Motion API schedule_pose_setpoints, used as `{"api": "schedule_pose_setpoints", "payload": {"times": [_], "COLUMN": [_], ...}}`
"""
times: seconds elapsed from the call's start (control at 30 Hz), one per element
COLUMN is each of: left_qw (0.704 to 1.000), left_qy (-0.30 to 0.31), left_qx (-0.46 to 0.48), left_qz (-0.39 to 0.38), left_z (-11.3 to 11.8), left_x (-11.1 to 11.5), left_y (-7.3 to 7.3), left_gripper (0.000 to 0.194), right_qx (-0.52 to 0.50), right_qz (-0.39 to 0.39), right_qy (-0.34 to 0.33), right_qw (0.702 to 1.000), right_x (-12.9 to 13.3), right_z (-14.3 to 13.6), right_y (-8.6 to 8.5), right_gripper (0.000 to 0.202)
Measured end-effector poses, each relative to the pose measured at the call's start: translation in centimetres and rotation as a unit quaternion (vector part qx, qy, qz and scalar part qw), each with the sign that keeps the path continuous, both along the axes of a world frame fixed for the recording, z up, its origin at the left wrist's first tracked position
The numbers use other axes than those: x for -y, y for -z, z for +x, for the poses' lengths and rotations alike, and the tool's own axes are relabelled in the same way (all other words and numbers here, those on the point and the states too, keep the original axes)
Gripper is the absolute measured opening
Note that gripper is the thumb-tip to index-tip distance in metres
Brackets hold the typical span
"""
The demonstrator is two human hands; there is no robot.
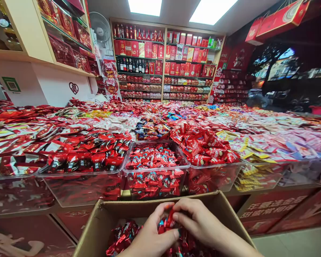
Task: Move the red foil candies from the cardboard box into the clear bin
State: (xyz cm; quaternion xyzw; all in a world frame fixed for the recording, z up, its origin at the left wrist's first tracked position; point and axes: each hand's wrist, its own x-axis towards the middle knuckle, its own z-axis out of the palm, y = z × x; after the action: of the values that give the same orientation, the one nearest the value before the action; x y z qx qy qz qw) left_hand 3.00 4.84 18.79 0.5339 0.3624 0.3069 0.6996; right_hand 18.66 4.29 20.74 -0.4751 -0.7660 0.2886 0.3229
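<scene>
From my end, both grips are nearest, low over the box point(221, 210), working a small clutch of sweets point(164, 224) between them. I judge the sweets light, with hard little centres in slick, crinkly wrappers that could slide. I'd hold them by the body, not the loose wrapper ends. My left grip point(153, 233) cups them, thumb standing off from the forefinger; my right grip point(194, 216) pinches one between thumb and fingertips, wrist angled in from the right, palm down. More sweets point(124, 236) lie in the box. Just beyond, a clear tub point(156, 170) of red sweets sits at the counter's point(278, 210) front edge, with shelves point(164, 60) far behind.
</scene>
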Motion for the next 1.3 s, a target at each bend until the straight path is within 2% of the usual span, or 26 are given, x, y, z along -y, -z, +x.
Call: {"api": "schedule_pose_setpoints", "payload": {"times": [0.1, 0.2, 0.3, 0.43, 0.6, 0.87, 1.3], "left_qw": [0.998, 0.998, 0.998, 0.995, 0.992, 0.995, 0.996], "left_qy": [-0.022, -0.009, 0.019, 0.015, 0.029, 0.038, 0.038], "left_qx": [-0.057, -0.064, -0.059, -0.074, -0.095, -0.09, -0.082], "left_qz": [-0.004, 0.026, 0.029, 0.062, 0.075, 0.027, 0.022], "left_z": [-0.3, -0.4, -0.2, 0.1, 0.0, 0.1, 0.1], "left_x": [-0.4, -0.5, -0.1, 0.2, 0.3, 0.3, 0.1], "left_y": [-0.7, -0.7, -0.4, -0.3, -0.6, -0.8, -0.4], "left_gripper": [0.031, 0.025, 0.021, 0.017, 0.021, 0.032, 0.033], "right_qx": [-0.069, -0.104, -0.101, -0.081, -0.072, -0.081, -0.062], "right_qz": [-0.028, -0.056, -0.052, -0.027, -0.014, -0.033, -0.035], "right_qy": [0.048, 0.041, 0.032, 0.033, 0.027, 0.035, 0.03], "right_qw": [0.996, 0.992, 0.993, 0.996, 0.997, 0.996, 0.997], "right_x": [-0.4, -0.1, 0.5, 0.9, 0.6, 0.7, 0.8], "right_z": [1.0, 1.1, 0.6, 0.2, 0.5, 0.8, 0.8], "right_y": [0.0, 0.4, 0.6, 0.4, 0.2, 0.4, 0.2], "right_gripper": [0.019, 0.02, 0.018, 0.015, 0.015, 0.016, 0.017]}}
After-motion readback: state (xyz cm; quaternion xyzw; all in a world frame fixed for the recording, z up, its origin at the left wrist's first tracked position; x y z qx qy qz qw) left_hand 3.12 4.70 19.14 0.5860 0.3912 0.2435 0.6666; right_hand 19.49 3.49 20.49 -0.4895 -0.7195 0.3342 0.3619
